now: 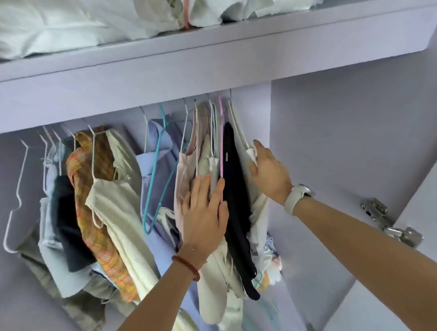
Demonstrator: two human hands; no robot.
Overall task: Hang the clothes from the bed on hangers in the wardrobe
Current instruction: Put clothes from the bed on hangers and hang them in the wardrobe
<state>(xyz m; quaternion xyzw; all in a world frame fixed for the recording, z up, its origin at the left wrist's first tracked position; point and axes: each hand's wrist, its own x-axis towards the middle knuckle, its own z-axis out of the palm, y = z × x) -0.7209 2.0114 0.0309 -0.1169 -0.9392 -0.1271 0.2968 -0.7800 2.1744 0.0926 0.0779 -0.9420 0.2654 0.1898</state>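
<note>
Several garments hang on hangers inside the lilac wardrobe (255,112). A black garment (234,179) hangs on a pink hanger (221,129) near the right end of the row. My left hand (204,214) lies flat with straight fingers against the pale clothes (202,163) just left of the black one. My right hand (269,172) presses with straight fingers on a white garment (249,154) at the far right, beside the wardrobe's side wall. An empty teal hanger (156,163) hangs in the middle, an empty white hanger (16,198) at the far left.
The shelf (206,42) above the rail carries white bedding and bags (78,18). An orange plaid garment (95,197) and a cream dress (118,208) hang on the left. The open wardrobe door with a metal hinge (390,219) stands at the right.
</note>
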